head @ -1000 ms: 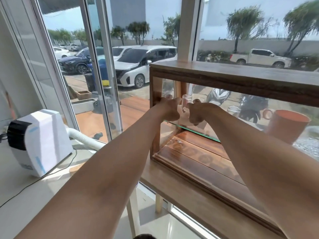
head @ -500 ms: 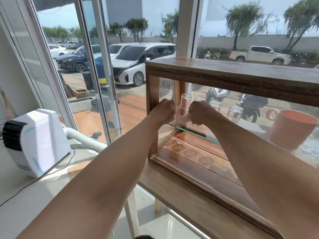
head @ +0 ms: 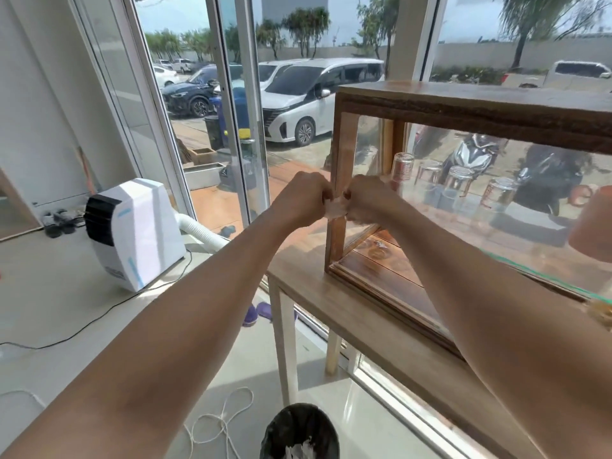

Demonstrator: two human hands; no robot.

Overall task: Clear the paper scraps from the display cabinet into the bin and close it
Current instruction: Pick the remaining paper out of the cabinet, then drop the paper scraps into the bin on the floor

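Observation:
A wooden display cabinet [head: 470, 104] with glass sides stands on a wooden table [head: 351, 313]. My left hand [head: 303, 198] and my right hand [head: 367, 200] are together just outside the cabinet's front left post, both pinching one pale paper scrap [head: 335, 208] between them. Below, at the bottom edge of the view, a round black bin [head: 299, 429] stands on the floor with white paper scraps inside. Several upturned glasses [head: 455, 183] sit on the cabinet's glass shelf.
A white portable air unit [head: 135, 233] with a hose sits on the floor to the left, its black cable trailing forward. A white cord [head: 225, 422] lies loose beside the bin. Purple slippers [head: 255, 311] rest under the table. An orange cup [head: 592, 223] shows at the right edge.
Both hands have come out of the cabinet toward me with the paper scrap held between them. The head view has tilted down, bringing the bin into sight.

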